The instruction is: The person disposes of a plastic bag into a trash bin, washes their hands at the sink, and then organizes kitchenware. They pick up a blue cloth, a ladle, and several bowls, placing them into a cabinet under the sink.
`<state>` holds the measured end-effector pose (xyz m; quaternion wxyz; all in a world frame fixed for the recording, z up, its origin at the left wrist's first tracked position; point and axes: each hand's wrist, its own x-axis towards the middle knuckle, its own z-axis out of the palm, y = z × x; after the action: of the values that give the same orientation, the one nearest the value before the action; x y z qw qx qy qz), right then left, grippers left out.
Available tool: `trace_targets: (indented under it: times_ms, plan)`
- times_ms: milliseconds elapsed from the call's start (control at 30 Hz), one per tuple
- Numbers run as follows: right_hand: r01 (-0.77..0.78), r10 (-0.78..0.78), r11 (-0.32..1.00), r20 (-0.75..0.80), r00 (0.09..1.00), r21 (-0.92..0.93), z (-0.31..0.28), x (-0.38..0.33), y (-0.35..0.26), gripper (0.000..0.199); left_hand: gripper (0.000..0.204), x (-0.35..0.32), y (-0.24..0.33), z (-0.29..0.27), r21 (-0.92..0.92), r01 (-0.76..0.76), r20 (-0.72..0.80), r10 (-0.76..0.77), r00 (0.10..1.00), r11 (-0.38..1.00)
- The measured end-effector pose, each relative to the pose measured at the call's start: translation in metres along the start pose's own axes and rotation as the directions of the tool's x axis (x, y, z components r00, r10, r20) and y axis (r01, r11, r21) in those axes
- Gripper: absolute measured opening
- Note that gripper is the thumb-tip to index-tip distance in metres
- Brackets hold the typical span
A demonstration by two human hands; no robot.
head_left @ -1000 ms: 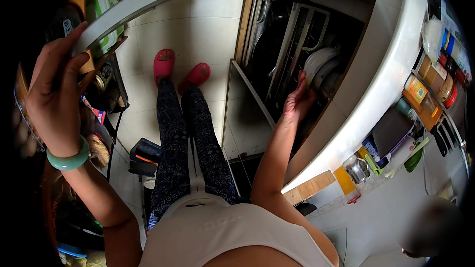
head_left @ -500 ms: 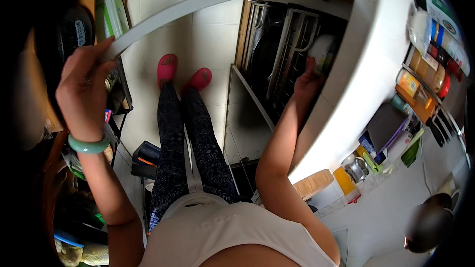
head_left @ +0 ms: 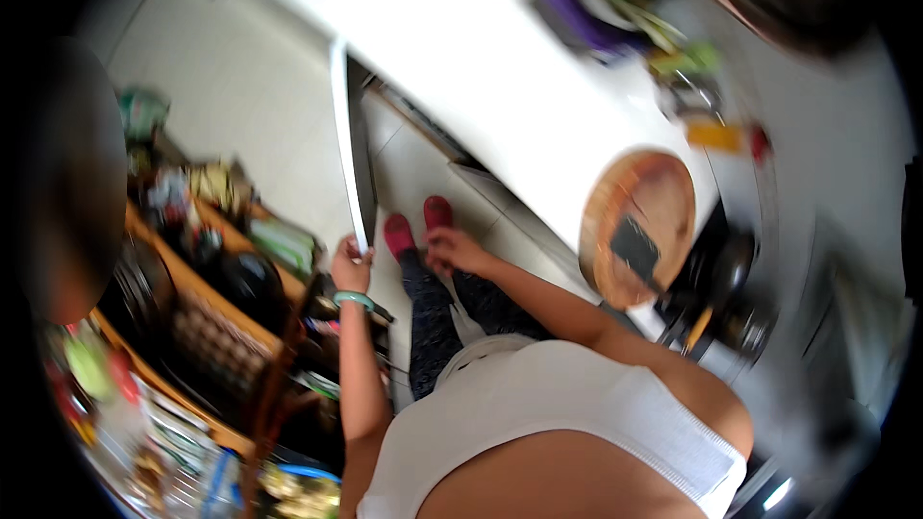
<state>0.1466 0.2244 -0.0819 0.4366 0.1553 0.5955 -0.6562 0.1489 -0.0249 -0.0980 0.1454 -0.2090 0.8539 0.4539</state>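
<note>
The picture is blurred by head motion. My left hand (head_left: 351, 267), with a green bangle at the wrist, grips the lower end of a white cabinet door (head_left: 348, 144) that stands edge-on to me. My right hand (head_left: 454, 248) hangs free in front of my legs, just above my red slippers (head_left: 415, 227), and holds nothing. The inside of the cabinet is hidden behind the door and the white counter (head_left: 500, 67).
A round wooden board (head_left: 663, 192) with a dark flat object on it lies on the counter's near end, with dark pots beside it. Bottles and jars crowd the counter's far part. A wooden rack (head_left: 207, 312) packed with kitchenware stands at my left.
My right hand has come out of the cabinet with nothing in it. The door has swung nearly shut with my left hand still on its edge. My head has turned sharply.
</note>
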Motion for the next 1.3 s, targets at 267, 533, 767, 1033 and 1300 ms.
trace_targets:
  times_ms: [267, 533, 767, 1033, 1300]
  plan:
    - [0.102, -0.389, 0.833, -0.445, 0.806, -0.544, -0.034, -0.215, 0.012, 0.028, 0.046, 0.038, 0.074, 0.105, -0.385, 0.598, 0.790, -0.083, 0.607, 0.703]
    - [0.070, -0.141, 0.989, -0.952, 0.270, -0.127, -0.018, -0.397, 0.152, 0.030, 0.019, 0.123, 0.058, 0.206, -0.126, 0.576, 0.659, -0.366, 0.657, 0.807]
    - [0.133, 0.398, 0.899, -0.905, 0.152, 0.418, 0.008, -0.515, 0.393, 0.036, 0.022, -0.072, 0.062, 0.320, 0.481, 0.043, 0.689, -0.408, 0.599, 0.876]
    - [0.394, 0.529, 0.835, -0.760, -0.379, 0.385, 0.020, -0.688, 0.582, 0.035, 0.025, -0.363, 0.083, 0.481, 0.220, -0.714, 0.972, -0.214, 0.100, 0.665]
    - [0.941, 0.904, 0.318, -0.263, -0.338, -0.115, 0.038, -0.875, 0.781, 0.033, 0.027, -0.725, 0.209, 0.589, -0.211, -0.644, 0.856, -0.178, -0.484, 0.735]
